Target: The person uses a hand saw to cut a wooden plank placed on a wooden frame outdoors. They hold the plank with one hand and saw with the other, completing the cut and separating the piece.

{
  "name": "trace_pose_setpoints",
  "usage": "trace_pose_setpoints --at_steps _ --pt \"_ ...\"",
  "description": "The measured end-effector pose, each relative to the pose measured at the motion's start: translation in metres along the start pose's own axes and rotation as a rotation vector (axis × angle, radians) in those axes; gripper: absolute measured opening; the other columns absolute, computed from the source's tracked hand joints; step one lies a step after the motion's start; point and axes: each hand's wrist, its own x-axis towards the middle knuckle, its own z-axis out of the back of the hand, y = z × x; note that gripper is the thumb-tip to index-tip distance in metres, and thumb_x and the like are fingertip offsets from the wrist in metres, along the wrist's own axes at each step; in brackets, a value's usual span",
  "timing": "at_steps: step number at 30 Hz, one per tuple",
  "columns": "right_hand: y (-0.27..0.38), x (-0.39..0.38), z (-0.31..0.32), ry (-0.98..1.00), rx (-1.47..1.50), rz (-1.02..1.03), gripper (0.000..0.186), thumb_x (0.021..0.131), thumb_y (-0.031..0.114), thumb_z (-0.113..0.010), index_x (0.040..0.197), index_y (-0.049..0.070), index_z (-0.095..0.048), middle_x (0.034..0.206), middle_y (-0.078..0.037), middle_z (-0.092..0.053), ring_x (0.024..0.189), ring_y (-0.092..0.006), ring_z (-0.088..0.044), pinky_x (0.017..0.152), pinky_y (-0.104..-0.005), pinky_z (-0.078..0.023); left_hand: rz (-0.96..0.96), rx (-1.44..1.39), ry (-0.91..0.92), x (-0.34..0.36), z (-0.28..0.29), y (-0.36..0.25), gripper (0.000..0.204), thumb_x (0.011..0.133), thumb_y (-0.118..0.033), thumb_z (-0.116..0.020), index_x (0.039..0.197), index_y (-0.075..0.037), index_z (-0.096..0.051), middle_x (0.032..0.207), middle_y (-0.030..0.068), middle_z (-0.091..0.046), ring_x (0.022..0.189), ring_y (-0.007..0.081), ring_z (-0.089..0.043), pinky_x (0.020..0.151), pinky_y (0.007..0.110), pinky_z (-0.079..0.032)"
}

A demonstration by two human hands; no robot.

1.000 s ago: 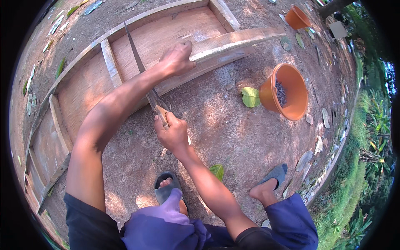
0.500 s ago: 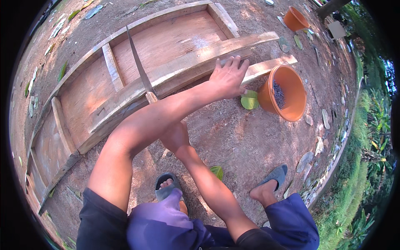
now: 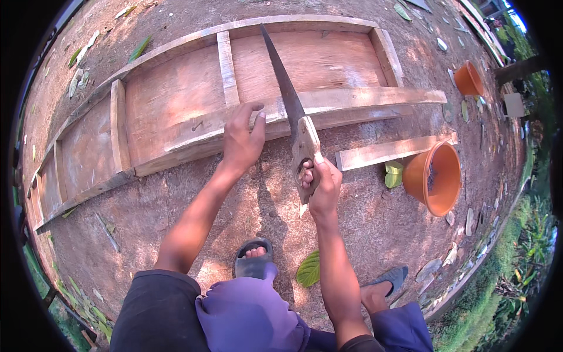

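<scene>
The long, dark-bladed steel handsaw, upper centre, looks light and springy, best held by its pale wooden handle, round which the right hand curls its fingers. The left hand, loosely half-curled, seemingly empty, is by a pale timber beam.

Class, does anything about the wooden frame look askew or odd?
Yes: along the near side, the upper plank juts out past the end piece of the wooden frame, so that corner looks uneven.
</scene>
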Motion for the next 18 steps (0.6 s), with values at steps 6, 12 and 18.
trace_pose_setpoints --at_steps 6,12,18 --pt "0.018 -0.016 -0.023 -0.001 -0.307 0.175 0.017 0.093 0.019 -0.065 0.092 0.002 -0.061 0.068 0.005 -0.052 0.062 -0.0017 -0.045 0.051 -0.022 -0.033 0.032 0.224 0.171 0.048 -0.03 0.029 0.028 0.096 -0.025 -0.052 0.101 0.0 -0.066 0.097 0.0229 -0.067 0.09 0.0398 -0.066 0.079 0.047 -0.052" --pt "0.053 -0.007 -0.026 0.067 -0.563 0.102 0.024 0.093 0.024 -0.066 0.084 0.002 -0.06 0.062 0.004 -0.05 0.058 -0.0042 -0.044 0.05 -0.0267 -0.035 0.014 0.432 0.255 0.044 -0.041 0.031 0.041 0.099 -0.027 -0.043 0.086 0.001 -0.068 0.071 0.0217 -0.067 0.067 0.0397 -0.067 0.072 0.051 -0.054" --pt "0.123 -0.008 0.008 0.221 -0.856 0.065 0.033 0.095 0.031 -0.062 0.085 0.0 -0.059 0.067 -0.007 -0.057 0.063 -0.0138 -0.052 0.059 -0.0347 -0.042 -0.204 0.569 0.421 0.057 -0.054 0.08 0.036 0.098 -0.025 -0.046 0.086 0.005 -0.064 0.089 0.0277 -0.067 0.079 0.0445 -0.066 0.075 0.053 -0.052"
